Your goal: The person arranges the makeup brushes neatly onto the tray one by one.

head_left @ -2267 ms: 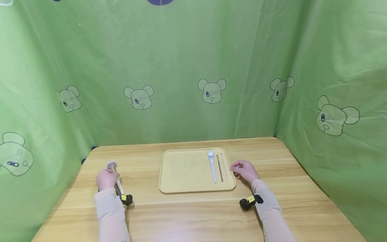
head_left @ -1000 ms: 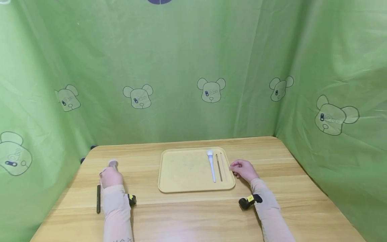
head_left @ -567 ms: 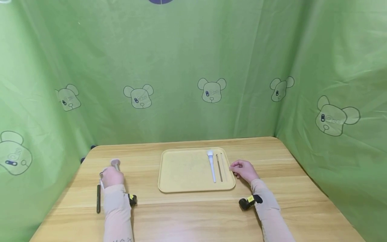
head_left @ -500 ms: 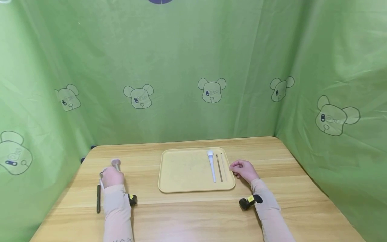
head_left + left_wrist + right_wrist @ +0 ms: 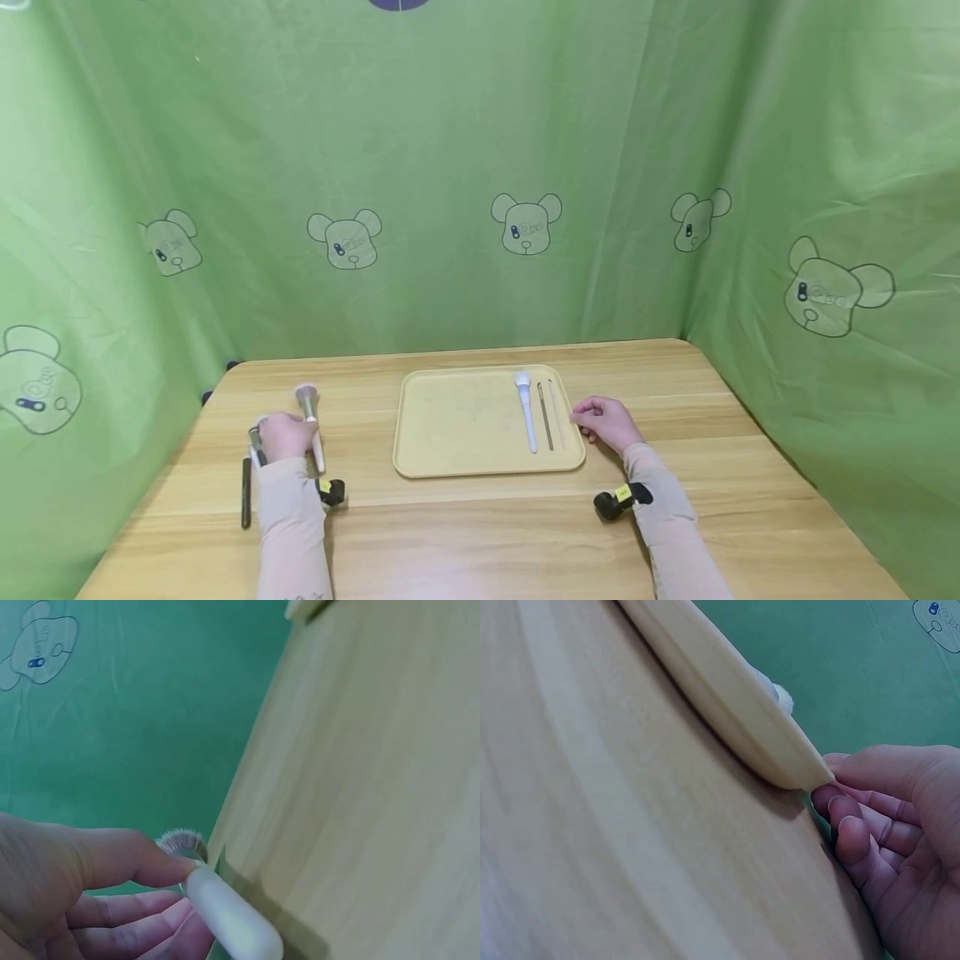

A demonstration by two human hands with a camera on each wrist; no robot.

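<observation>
My left hand (image 5: 285, 435) pinches a makeup brush (image 5: 318, 454) between thumb and fingers at the table's left side. That brush has a fluffy round head pointing away and a thick white handle (image 5: 232, 911). Just left of the hand lie a brush with a black handle (image 5: 246, 492) and a smaller brush (image 5: 256, 440), partly covered by the hand. With thumb and fingertips, my right hand (image 5: 611, 423) holds the right rim of the beige tray (image 5: 457, 425). In the right wrist view, the fingers (image 5: 853, 836) curl at the tray's corner.
Toward the tray's right side lie a white brush (image 5: 528, 417), a thin brown brush (image 5: 545, 417) and a thin pale brush (image 5: 557, 412), side by side. The wooden table (image 5: 450, 542) has green curtains (image 5: 435, 292) behind and at both sides.
My left hand has shifted right, and the white-handled brush has moved right with it. The black-handled brush, at first covered, has come into sight on the table. My right hand stays at the tray.
</observation>
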